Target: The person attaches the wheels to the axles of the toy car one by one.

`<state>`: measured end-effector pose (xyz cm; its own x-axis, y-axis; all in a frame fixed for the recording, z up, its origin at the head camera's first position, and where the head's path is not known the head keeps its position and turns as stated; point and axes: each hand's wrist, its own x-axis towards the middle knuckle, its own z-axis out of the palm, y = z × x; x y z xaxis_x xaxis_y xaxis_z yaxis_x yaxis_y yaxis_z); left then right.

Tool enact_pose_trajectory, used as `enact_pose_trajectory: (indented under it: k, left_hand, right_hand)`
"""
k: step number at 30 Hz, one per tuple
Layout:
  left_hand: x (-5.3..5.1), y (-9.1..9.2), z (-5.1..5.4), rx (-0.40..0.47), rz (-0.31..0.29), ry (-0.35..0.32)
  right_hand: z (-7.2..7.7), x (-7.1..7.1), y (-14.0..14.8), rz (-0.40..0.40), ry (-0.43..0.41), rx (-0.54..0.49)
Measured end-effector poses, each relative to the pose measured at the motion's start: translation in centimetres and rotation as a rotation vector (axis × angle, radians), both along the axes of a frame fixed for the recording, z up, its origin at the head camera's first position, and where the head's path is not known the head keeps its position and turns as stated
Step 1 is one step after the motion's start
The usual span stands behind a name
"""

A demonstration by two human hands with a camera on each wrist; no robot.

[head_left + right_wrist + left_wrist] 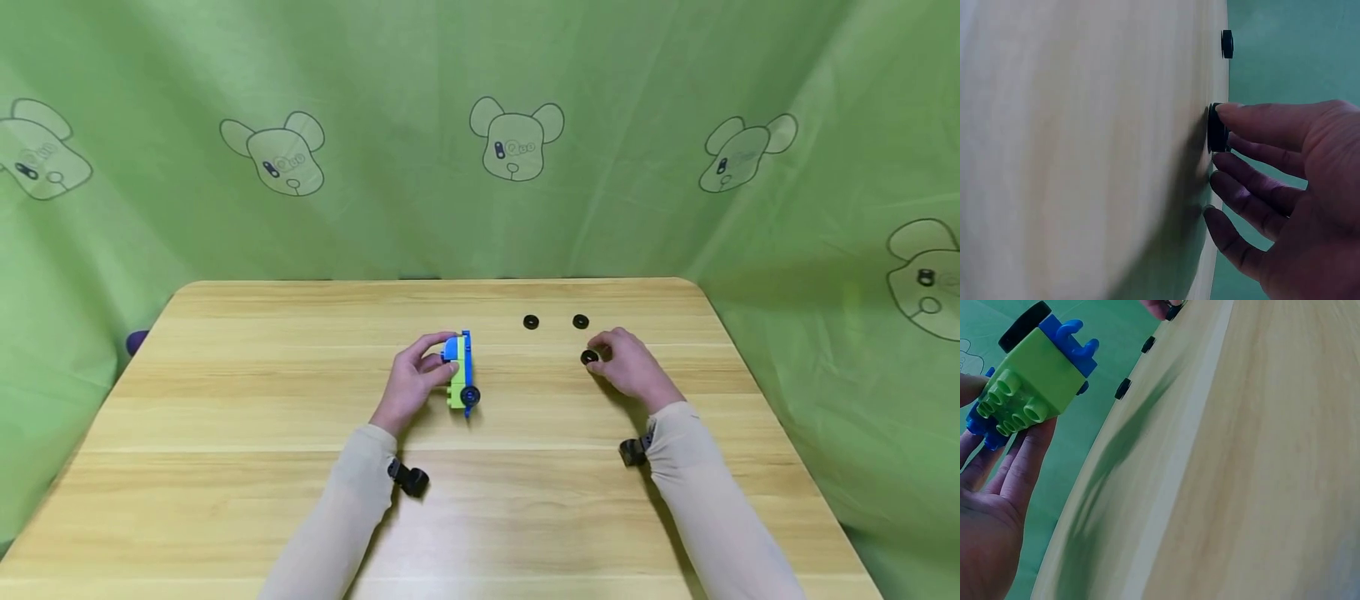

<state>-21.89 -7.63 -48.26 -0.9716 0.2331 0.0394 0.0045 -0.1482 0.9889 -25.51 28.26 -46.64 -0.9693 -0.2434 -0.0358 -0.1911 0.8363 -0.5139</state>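
My left hand (412,379) grips a toy car (459,382) built of lime-green and blue blocks, thumb on one side and fingers on the other. One black wheel (470,396) sits on the car's near end. In the left wrist view the green block (1044,372) shows its hollow studs, with a blue hooked piece beside it. Over to the right, my right hand (632,367) pinches a loose black wheel (1216,128) between thumb and index finger at the tabletop. Its other fingers are spread and bent below.
Two more black wheels, one on the left (531,322) and one on the right (581,321), lie toward the back edge of the wooden table (300,517). A green curtain (390,208) with bear drawings hangs behind and around the table. Something purple (137,342) shows past the left edge.
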Motion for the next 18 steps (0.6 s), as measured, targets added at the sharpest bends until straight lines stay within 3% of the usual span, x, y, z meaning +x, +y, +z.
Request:
enact_pose_trajectory:
  k: [10,18]
  left_hand:
    - [0.2,0.5,-0.2,-0.028,0.009,0.039]
    - [0.3,0.7,-0.4,-0.034,0.034,0.067]
  right_hand:
    - [-0.3,-0.1,0.1,-0.018,0.007,-0.03]
    - [0.9,0.7,-1.0,0.012,0.026,-0.108]
